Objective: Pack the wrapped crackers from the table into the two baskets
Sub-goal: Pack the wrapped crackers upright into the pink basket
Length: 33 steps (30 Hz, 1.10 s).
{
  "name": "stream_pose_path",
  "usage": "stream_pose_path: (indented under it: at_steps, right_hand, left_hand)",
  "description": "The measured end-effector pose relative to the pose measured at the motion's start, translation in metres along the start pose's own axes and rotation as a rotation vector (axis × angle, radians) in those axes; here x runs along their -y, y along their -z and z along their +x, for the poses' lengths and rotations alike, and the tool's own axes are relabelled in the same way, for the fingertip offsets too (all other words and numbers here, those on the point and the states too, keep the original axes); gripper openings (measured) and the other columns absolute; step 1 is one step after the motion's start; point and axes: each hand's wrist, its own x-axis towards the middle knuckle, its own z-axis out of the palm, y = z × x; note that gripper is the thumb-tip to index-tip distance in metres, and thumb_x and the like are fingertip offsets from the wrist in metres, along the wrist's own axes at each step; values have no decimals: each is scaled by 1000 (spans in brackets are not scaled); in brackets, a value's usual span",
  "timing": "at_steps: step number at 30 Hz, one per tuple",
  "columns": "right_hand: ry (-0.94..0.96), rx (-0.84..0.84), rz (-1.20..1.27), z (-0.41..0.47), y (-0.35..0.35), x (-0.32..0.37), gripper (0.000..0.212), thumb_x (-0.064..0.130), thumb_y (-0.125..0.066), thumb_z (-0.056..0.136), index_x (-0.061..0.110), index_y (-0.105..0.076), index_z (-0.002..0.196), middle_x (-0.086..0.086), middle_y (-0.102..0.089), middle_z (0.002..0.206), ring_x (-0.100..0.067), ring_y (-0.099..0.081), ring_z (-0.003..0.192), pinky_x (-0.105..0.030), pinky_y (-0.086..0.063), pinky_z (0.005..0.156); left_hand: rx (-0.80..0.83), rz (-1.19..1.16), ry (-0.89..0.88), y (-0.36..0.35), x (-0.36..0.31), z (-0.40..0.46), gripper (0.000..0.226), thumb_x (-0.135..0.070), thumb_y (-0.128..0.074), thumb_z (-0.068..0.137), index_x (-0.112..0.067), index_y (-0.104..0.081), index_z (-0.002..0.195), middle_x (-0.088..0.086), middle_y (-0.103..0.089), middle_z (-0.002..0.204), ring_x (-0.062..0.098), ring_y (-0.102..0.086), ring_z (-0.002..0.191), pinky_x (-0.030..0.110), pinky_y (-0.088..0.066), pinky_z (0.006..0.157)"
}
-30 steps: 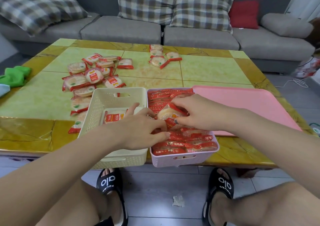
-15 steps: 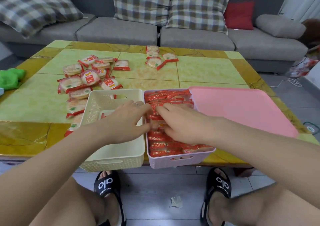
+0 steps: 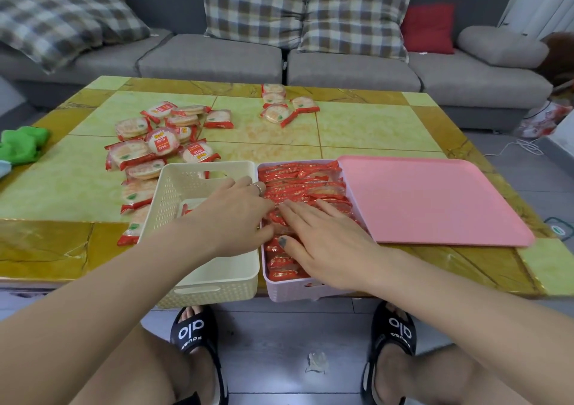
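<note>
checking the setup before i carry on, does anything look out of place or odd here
One thing: a small crumpled scrap of clear wrapper lies on the grey floor between the black slippers, away from the packing. On the yellow-green tiled table, loose wrapped crackers lie scattered and overlapping, still unpacked. Nothing looks spilled or damaged.

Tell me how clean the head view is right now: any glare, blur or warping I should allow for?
Head view: wide-angle warping bows the table edges and stretches the forearms near the frame's bottom; soft, even light with faint shadows; mild sheen on the red wrappers in the pink basket; both hands, left and right, look reasonably sharp; the sofa behind is slightly soft.
</note>
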Motion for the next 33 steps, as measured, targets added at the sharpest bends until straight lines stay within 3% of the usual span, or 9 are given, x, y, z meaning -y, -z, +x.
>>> stream_pose_path:
  at_steps: [3,6,14,17,19,21,25,29,33]
  right_hand:
    - [4,-35,-7,-2,0,1,68,51,-16,105,14,-7,161,-2,-7,170,-14,-4,156,-39,-2,127]
    - [2,-21,12,-4,-4,2,67,51,-17,106,15,-7,162,-1,-6,170,-13,-4,156,-39,-2,127]
    - [5,-5,50,2,-8,6,68,53,-17,104,15,-17,160,-1,-13,169,-15,-7,155,-41,-3,127]
    - [-35,-49,122,2,8,-1,64,52,-22,104,16,-28,156,-1,-29,164,-19,-24,151,-42,-17,124]
    - [-153,-200,229,0,21,-14,51,45,-37,104,16,-42,145,-3,-48,149,-23,-46,137,-41,-38,113]
    - [-364,-262,339,-4,30,-36,48,36,-46,103,13,-42,145,-7,-49,146,-24,-51,130,-36,-41,103]
    - [-707,-64,722,-6,20,-73,54,37,-45,103,5,-41,147,-14,-53,144,-30,-56,126,-33,-43,95]
    - [-699,-81,1022,-7,-6,-68,35,35,-37,107,13,-64,113,-7,-72,110,-24,-68,99,-42,-53,95]
    - [-652,-233,746,-8,-10,-61,34,29,-33,108,16,-60,91,-2,-63,89,-7,-55,73,-23,-38,59]
  left_hand:
    - [-90,-166,-32,4,2,-2,22,-49,-45,96,-27,-47,94,-7,-53,93,19,-48,89,35,-32,77]
    - [-137,-234,-84,5,7,0,17,-40,-50,98,-25,-56,91,-10,-58,90,14,-50,84,32,-30,72]
    - [-12,-206,-80,-3,1,8,9,-27,-56,91,-27,-53,82,-6,-51,87,20,-52,84,34,-37,72]
    - [-5,-159,-22,-1,1,8,12,-33,-51,94,-24,-54,87,-4,-53,92,21,-53,90,36,-39,76]
    - [-1,-187,48,0,3,7,18,-35,-44,98,-21,-48,88,1,-55,93,24,-55,90,38,-42,78]
    - [10,-208,110,0,2,6,21,-36,-36,103,-20,-40,90,1,-51,90,24,-53,85,38,-40,75]
    - [44,-242,230,3,-7,10,19,-33,-32,104,-17,-41,99,5,-52,94,25,-54,86,38,-43,77]
    - [111,-375,436,6,-16,19,20,-31,-35,104,-12,-41,104,9,-54,95,26,-53,83,36,-38,70]
    - [112,-395,516,7,-20,23,17,-28,-38,103,-11,-40,102,16,-59,106,29,-53,87,35,-38,73]
